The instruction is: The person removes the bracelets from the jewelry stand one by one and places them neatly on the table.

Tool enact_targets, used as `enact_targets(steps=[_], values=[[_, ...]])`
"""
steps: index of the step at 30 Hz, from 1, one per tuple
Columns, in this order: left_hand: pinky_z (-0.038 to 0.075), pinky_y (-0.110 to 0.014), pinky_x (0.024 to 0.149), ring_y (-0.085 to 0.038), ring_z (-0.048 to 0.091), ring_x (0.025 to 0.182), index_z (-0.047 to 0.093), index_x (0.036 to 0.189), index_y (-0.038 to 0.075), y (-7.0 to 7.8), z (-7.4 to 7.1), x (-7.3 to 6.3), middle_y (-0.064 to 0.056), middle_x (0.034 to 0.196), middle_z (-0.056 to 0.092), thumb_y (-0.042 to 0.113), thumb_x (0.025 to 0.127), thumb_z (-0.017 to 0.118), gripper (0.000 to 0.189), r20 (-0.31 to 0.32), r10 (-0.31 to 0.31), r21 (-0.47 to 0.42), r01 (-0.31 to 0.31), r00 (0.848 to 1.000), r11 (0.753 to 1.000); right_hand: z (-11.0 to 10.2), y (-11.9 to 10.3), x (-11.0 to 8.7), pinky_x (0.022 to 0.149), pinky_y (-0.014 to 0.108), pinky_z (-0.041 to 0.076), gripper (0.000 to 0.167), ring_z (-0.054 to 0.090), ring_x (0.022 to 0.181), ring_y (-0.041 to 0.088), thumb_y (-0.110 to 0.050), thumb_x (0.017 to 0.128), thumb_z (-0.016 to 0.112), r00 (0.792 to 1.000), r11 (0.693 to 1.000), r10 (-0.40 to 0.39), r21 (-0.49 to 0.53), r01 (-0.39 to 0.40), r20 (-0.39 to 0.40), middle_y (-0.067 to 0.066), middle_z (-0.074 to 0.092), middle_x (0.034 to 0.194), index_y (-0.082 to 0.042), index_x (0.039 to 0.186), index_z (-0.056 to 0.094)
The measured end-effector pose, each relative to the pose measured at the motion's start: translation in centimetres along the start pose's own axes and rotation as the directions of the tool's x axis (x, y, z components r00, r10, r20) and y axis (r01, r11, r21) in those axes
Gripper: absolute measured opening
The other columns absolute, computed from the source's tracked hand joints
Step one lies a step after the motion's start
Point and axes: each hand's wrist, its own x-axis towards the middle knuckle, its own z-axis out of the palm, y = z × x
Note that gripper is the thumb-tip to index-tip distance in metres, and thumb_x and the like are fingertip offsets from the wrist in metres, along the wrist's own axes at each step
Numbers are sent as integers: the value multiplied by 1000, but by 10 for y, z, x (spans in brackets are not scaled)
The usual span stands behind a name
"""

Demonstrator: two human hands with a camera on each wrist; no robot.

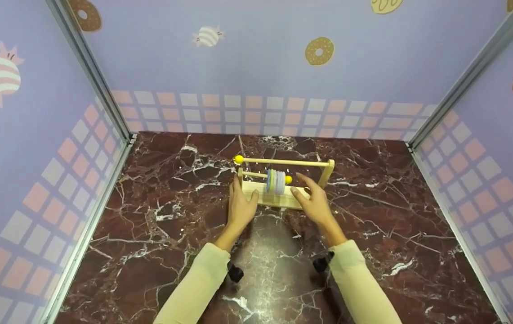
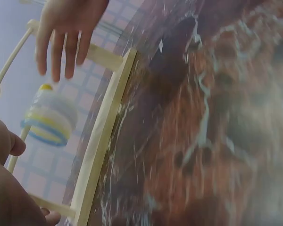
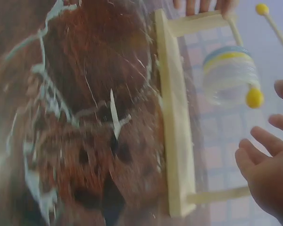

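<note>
A wooden stand [image 1: 267, 196] with two posts and two horizontal rods sits on the dark marbled surface. Several rings [image 1: 276, 182], grey, yellow-green and blue, hang together on the lower rod [image 1: 254, 174], close to its yellow end ball [image 1: 288, 179]. My left hand [image 1: 242, 204] holds the stand's left post, its thumb on the inner side and its fingers on the outer. Just right of the rings, my right hand [image 1: 315, 204] has its fingers spread, apart from the yellow ball [image 3: 254, 98] in the right wrist view, and grips nothing.
The upper rod [image 1: 283, 162] runs behind the rings from the right post [image 1: 327, 173] to a yellow ball [image 1: 238, 159] at its free left end. Patterned panels [image 1: 260, 67] enclose the surface at the back and both sides.
</note>
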Motion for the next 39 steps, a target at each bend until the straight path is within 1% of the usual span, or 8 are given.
enact_targets(steps=[5, 10, 15, 18, 21, 28, 30, 39], values=[[36, -55, 121, -46, 41, 148, 28, 161, -7, -2, 4, 1, -29, 159, 39, 19, 98, 68, 79, -27, -21, -12, 21, 999, 1000, 14, 6, 8, 117, 68, 35, 52, 50, 139, 50, -11, 103, 70, 999, 996, 40, 84, -41, 17, 27, 59, 147, 0, 151, 54], [32, -54, 123, -43, 39, 150, 32, 162, -1, -4, 1, 4, -25, 164, 39, 19, 100, 67, 75, -39, -6, -40, 4, 999, 999, 24, 10, 11, 115, 68, 38, 54, 52, 137, 50, -2, 102, 68, 999, 989, 36, 142, -39, 23, 30, 58, 146, 4, 153, 51], [32, -51, 124, -40, 42, 149, 38, 161, -1, 1, -6, 13, -23, 163, 43, 20, 102, 67, 69, -107, 86, -97, -96, 991, 991, 30, -7, 11, 110, 61, 47, 54, 56, 129, 50, 7, 102, 63, 999, 986, -3, 168, -5, 45, 34, 58, 141, 11, 152, 46], [34, -49, 123, -39, 46, 146, 43, 157, -4, 5, -10, 20, -24, 158, 48, 20, 104, 66, 62, -129, 147, -118, -162, 981, 980, 28, -26, 10, 104, 59, 53, 47, 61, 122, 50, 8, 100, 65, 1000, 993, -24, 119, 23, 6, 35, 63, 131, 13, 145, 53], [38, -50, 120, -39, 51, 141, 52, 150, -5, 6, -13, 26, -23, 152, 54, 18, 106, 63, 51, -118, 196, -97, -208, 973, 973, 27, -35, 9, 99, 61, 55, 42, 65, 115, 50, 9, 98, 67, 999, 996, -20, 87, 23, -38, 34, 67, 123, 12, 138, 60], [52, -48, 103, -34, 66, 116, 68, 125, -1, -1, -20, 36, -17, 123, 68, 7, 105, 63, 22, -107, 232, -24, -236, 967, 971, 33, 0, 17, 96, 55, 58, 42, 65, 117, 43, 3, 100, 69, 999, 998, -24, 59, 26, -30, 27, 68, 128, 6, 141, 62], [53, -47, 100, -33, 68, 111, 70, 120, 0, -3, -23, 39, -16, 118, 70, 5, 104, 63, 18, -92, 234, -24, -237, 968, 971, 34, 2, 17, 94, 56, 58, 43, 64, 116, 45, 6, 98, 69, 999, 997, -31, 71, 33, -30, 28, 67, 128, 7, 141, 62], [56, -44, 92, -27, 69, 105, 72, 124, 5, -7, -30, 42, -10, 118, 73, 15, 109, 60, 22, -25, 232, -16, -233, 972, 972, 29, 20, 25, 97, 58, 56, 44, 63, 120, 40, -8, 95, 80, 1000, 993, -6, 117, 5, 11, 17, 68, 129, -5, 136, 65]])
